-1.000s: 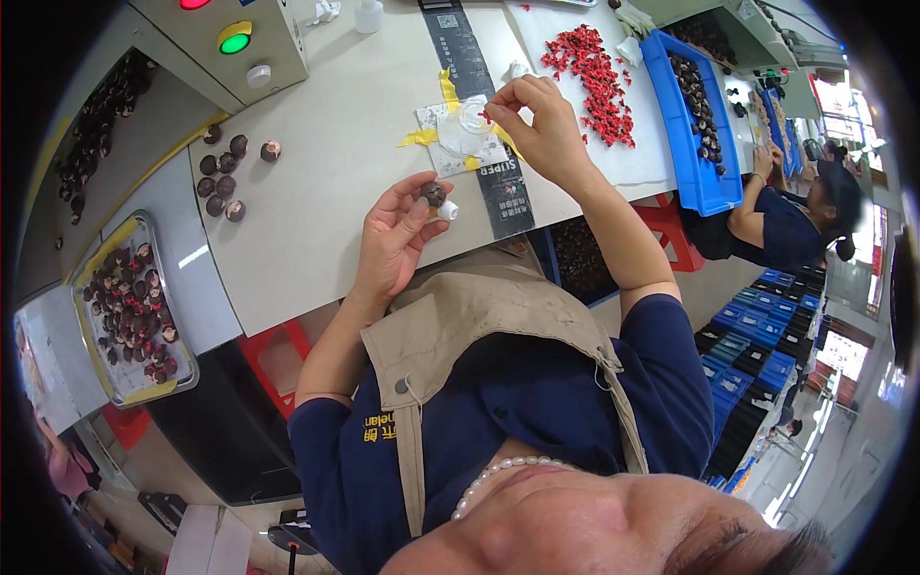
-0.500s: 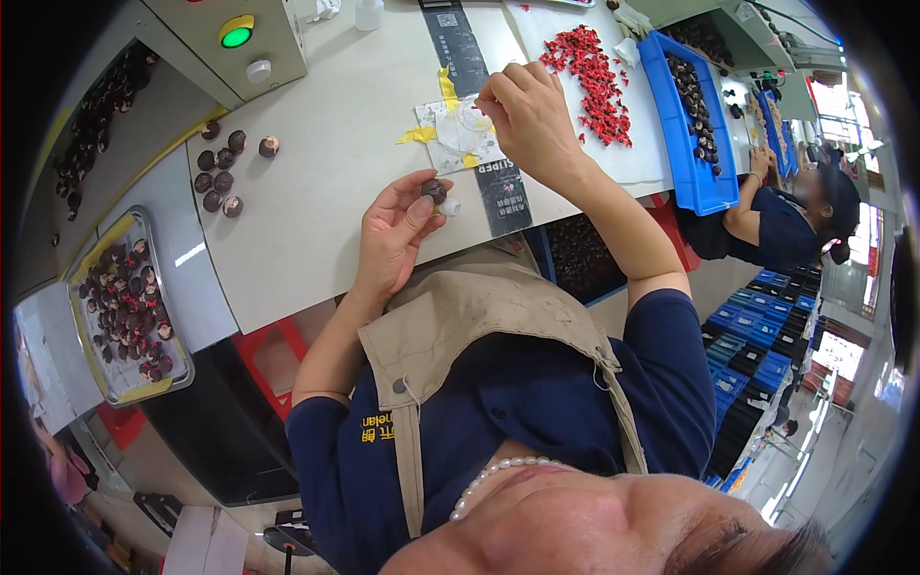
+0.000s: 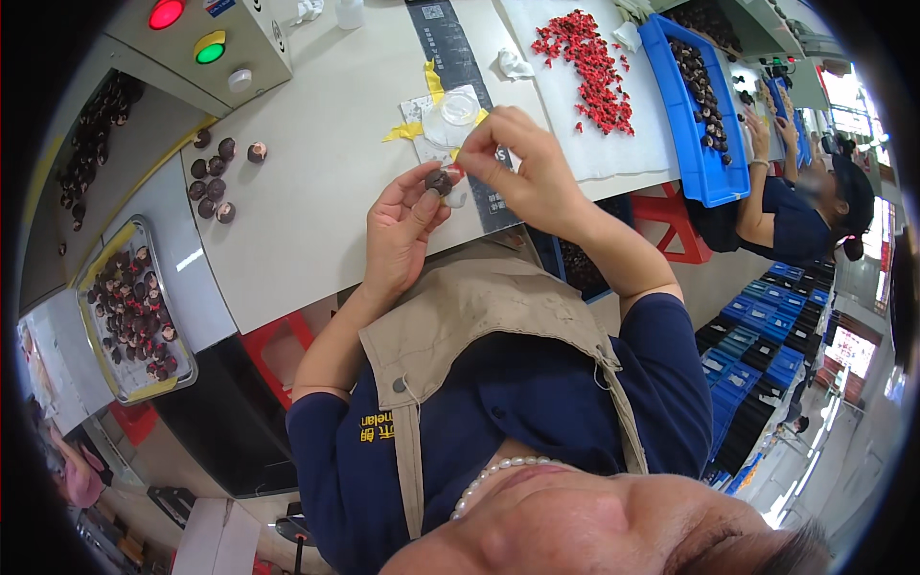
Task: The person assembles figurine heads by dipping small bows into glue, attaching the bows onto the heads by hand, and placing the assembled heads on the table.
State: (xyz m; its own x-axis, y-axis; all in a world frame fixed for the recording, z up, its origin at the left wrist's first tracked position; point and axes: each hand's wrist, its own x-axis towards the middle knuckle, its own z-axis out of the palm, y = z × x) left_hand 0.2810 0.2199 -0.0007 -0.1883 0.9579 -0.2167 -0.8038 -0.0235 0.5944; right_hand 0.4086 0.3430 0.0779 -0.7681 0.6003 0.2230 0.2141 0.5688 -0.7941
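A dark brown ball [image 3: 438,182] sits between the thumb and fingers of my left hand [image 3: 399,228], held up near the table's front edge. Something small and whitish [image 3: 457,196] shows just beneath it, partly hidden. My right hand [image 3: 522,165] is closed in a pinch at the ball's right side. A small red piece [image 3: 456,172] shows at its fingertips, against the ball; its exact shape is hard to make out. Just beyond both hands, a clear round dish [image 3: 450,117] stands on a pale plate taped down with yellow tape [image 3: 403,131].
Small red pieces [image 3: 594,72] lie heaped on white paper at the right. Beyond them is a blue tray [image 3: 725,187] of brown balls. Several loose balls [image 3: 217,166] are on the left, near a metal tray [image 3: 182,381] and a machine with lit buttons [image 3: 210,50]. A co-worker [image 3: 800,216] sits at far right.
My right hand has come from the clear dish down to the ball, bringing the small red piece against it. My left hand keeps its hold on the ball. The view has shifted slightly.
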